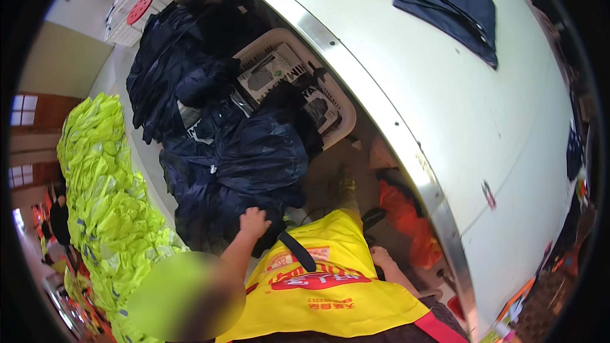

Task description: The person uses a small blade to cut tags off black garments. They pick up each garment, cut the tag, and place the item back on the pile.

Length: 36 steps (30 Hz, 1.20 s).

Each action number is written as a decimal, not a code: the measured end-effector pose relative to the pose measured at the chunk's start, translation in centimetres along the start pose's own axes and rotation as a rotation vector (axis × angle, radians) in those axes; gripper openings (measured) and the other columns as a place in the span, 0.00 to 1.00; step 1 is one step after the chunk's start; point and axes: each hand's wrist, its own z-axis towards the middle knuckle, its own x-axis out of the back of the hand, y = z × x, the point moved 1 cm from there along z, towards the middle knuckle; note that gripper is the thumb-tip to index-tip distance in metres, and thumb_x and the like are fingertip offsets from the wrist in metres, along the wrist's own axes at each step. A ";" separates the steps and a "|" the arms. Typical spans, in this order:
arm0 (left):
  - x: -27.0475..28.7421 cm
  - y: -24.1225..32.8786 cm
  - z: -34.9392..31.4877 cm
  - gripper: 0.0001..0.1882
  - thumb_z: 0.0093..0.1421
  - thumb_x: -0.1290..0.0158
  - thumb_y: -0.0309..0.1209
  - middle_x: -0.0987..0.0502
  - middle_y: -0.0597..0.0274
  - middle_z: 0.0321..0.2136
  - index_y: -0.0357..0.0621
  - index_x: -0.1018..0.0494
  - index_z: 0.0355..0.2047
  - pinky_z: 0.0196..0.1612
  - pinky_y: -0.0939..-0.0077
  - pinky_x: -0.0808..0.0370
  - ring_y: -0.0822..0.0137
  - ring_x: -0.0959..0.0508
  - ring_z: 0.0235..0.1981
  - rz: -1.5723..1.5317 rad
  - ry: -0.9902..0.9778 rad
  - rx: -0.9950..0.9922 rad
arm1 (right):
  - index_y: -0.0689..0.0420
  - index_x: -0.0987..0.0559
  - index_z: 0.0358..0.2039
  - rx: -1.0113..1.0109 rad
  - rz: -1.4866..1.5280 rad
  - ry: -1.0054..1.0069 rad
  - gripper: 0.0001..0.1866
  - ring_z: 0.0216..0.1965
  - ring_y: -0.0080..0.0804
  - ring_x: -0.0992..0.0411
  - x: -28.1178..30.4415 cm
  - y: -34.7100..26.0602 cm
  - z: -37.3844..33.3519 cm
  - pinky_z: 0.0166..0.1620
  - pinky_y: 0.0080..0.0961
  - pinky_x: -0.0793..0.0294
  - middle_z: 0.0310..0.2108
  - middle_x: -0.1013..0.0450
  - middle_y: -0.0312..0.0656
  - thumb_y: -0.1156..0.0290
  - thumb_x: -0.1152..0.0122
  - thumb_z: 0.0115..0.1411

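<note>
My left hand (254,222) is closed at the near edge of a heap of dark navy garments (260,152), with its fingers bent onto the cloth. A short dark strip (297,251) runs from the heap, close to that hand, onto the yellow apron (318,260) over my lap. At the apron's right edge rests my right hand (383,258), low beside the table; its fingers are mostly hidden. More navy garments (171,70) are piled farther away, against a pale plastic basket (346,105) holding printed sheets and dark cloth.
A white table with a metal edge (416,162) fills the right side, and folded navy cloth (445,3) lies on it. To the left stretches a long pile of neon yellow garments (101,184). An orange-red bag (410,225) sits under the table. A white crate (130,9) stands far left.
</note>
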 end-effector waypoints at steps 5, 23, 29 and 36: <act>0.5 -2.3 1.3 0.25 0.52 0.48 0.54 0.23 0.57 0.37 0.45 0.24 0.36 0.42 0.63 0.27 0.57 0.25 0.42 -0.030 -0.233 0.440 | 0.61 0.22 0.34 0.054 -0.051 -0.052 0.15 0.38 0.37 0.26 0.3 9.6 10.6 0.41 0.31 0.30 0.33 0.25 0.51 0.63 0.49 0.54; -10.1 -6.5 4.3 0.19 0.46 0.42 0.49 0.24 0.60 0.18 0.46 0.23 0.17 0.35 0.66 0.26 0.59 0.22 0.26 -0.093 0.227 0.411 | 0.61 0.23 0.37 0.029 0.135 0.179 0.16 0.39 0.36 0.27 6.1 -1.5 23.1 0.42 0.30 0.30 0.34 0.25 0.50 0.63 0.50 0.56; -9.9 -6.2 4.7 0.22 0.44 0.42 0.53 0.22 0.56 0.25 0.45 0.21 0.22 0.38 0.67 0.26 0.58 0.22 0.31 -0.170 0.153 0.473 | 0.61 0.23 0.37 0.082 0.127 0.205 0.16 0.39 0.35 0.27 4.7 -1.9 23.8 0.43 0.30 0.31 0.35 0.25 0.49 0.63 0.50 0.56; -8.8 -5.7 4.4 0.20 0.48 0.44 0.50 0.25 0.64 0.15 0.46 0.22 0.17 0.35 0.71 0.26 0.64 0.22 0.25 -0.207 0.103 0.459 | 0.61 0.24 0.38 0.213 0.176 0.286 0.16 0.40 0.35 0.27 4.1 -3.0 25.0 0.43 0.29 0.31 0.35 0.26 0.49 0.63 0.51 0.57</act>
